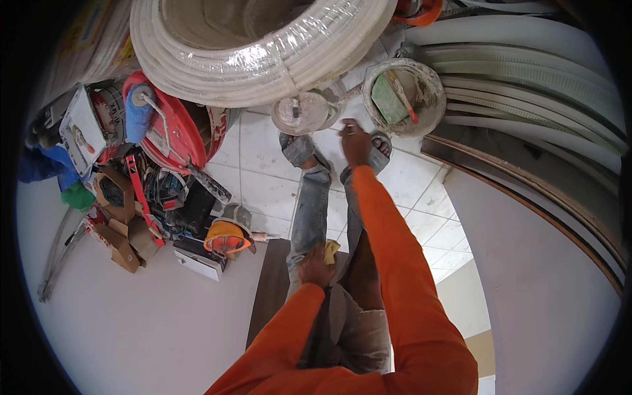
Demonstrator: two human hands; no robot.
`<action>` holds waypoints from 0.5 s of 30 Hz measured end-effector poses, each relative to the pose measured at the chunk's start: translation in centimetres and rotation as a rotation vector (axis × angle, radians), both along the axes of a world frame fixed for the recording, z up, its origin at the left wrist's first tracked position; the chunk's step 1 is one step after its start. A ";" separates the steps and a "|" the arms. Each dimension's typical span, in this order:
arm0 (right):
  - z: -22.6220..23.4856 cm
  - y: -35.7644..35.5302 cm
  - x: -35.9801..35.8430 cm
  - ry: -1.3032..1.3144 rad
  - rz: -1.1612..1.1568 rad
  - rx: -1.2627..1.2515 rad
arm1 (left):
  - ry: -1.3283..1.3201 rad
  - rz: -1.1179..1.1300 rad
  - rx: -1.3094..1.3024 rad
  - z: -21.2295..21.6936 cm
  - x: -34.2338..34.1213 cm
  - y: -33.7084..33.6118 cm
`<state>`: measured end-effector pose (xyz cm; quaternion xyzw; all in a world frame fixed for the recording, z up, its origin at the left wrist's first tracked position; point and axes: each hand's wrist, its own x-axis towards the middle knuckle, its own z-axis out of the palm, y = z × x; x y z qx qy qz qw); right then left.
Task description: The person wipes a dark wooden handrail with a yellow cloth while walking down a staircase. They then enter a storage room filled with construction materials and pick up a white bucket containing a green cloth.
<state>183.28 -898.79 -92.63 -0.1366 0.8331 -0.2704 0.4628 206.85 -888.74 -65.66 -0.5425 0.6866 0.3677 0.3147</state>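
My left hand [316, 268], low by my knee, is closed around a crumpled yellow cloth or sponge [331, 251]. My right arm reaches down to the floor beside my sandalled feet. There the fingers of my right hand [356, 143] are drawn together, and what they hold, if anything, is too small to make out. Just left of that hand stands a round, whitish, paint-crusted container [299, 113]. To its right is a crusted bucket [433, 105], with a green rectangular pad [388, 100] and a paintbrush [403, 95] lying in it.
A big plastic-wrapped coil of white tubing [283, 72] overhangs the far side. Leftward are a blue paint roller [138, 112], a red bucket lid [158, 141], a red level [139, 191], cardboard boxes [118, 247] and an orange hard hat [226, 237]. Long curved panels [526, 99] line the right.
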 end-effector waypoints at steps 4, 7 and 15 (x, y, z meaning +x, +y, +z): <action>1.9 3.3 -8.2 0.637 -0.033 -0.082 | -0.010 0.044 -0.018 0.5 -1.2 -0.4; -1.9 6.2 -11.8 0.689 0.247 0.170 | 0.023 0.057 -0.042 0.4 -0.6 0.0; -3.0 4.9 -15.7 0.494 0.442 0.253 | -0.051 0.020 0.012 0.3 -1.3 -1.0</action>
